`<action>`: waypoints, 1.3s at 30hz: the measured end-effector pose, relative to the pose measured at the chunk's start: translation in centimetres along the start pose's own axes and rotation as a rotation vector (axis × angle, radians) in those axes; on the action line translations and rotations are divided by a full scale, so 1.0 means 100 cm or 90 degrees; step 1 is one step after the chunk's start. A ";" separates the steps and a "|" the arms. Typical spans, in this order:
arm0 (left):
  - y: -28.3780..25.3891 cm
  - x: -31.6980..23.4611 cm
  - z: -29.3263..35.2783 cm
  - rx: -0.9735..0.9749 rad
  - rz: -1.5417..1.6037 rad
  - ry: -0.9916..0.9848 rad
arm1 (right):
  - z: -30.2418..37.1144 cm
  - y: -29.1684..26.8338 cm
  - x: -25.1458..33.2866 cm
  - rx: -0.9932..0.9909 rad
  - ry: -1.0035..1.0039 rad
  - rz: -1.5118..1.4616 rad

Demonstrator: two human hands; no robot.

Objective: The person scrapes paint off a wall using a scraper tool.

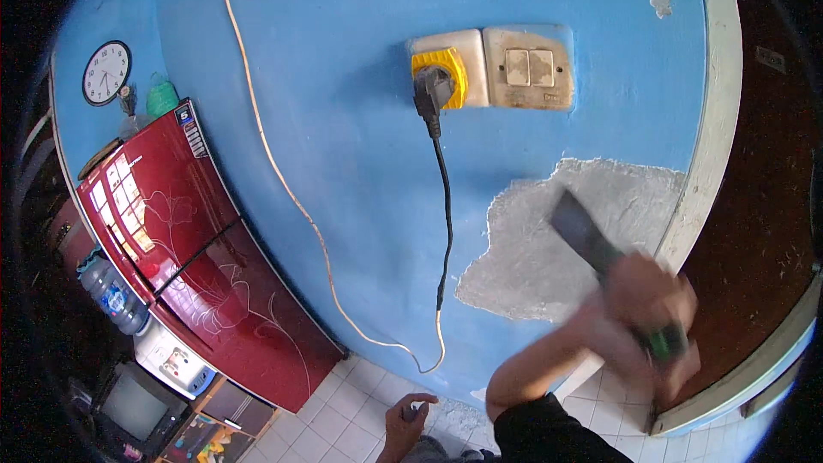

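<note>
Scraper (585, 230) in right hand (647, 296), left hand (401, 430) apart

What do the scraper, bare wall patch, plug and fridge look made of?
Scraper: blade likely metal, flat and dull dark grey; handle maybe plastic, black and green, too blurred to settle.
Patch: probably cement or plaster, matte, mottled grey, ragged-edged.
Plug: likely moulded plastic or rubber, dark, low sheen.
Fridge: glossy red, reflecting a window; coated metal or glass.

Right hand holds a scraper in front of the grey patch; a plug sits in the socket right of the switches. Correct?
Not quite: the head view shows the plug in the socket left of the switches; right hand, scraper and grey patch stand.
</note>
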State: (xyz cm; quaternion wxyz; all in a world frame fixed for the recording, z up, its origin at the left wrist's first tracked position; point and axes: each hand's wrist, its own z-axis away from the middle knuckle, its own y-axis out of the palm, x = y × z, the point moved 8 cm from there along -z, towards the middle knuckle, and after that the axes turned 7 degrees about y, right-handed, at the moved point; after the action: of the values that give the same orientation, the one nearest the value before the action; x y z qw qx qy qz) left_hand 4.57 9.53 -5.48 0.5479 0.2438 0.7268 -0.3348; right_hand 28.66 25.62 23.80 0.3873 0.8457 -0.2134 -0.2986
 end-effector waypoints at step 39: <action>-0.017 -0.006 0.002 -0.020 -0.013 0.020 | -0.001 0.039 -0.029 0.235 0.081 0.164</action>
State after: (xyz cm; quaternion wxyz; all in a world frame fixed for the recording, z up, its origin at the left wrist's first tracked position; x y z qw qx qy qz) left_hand 3.70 8.25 -4.57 0.5368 0.2328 0.7428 -0.3254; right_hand 26.10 25.06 27.86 0.2733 0.8853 -0.3456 -0.1488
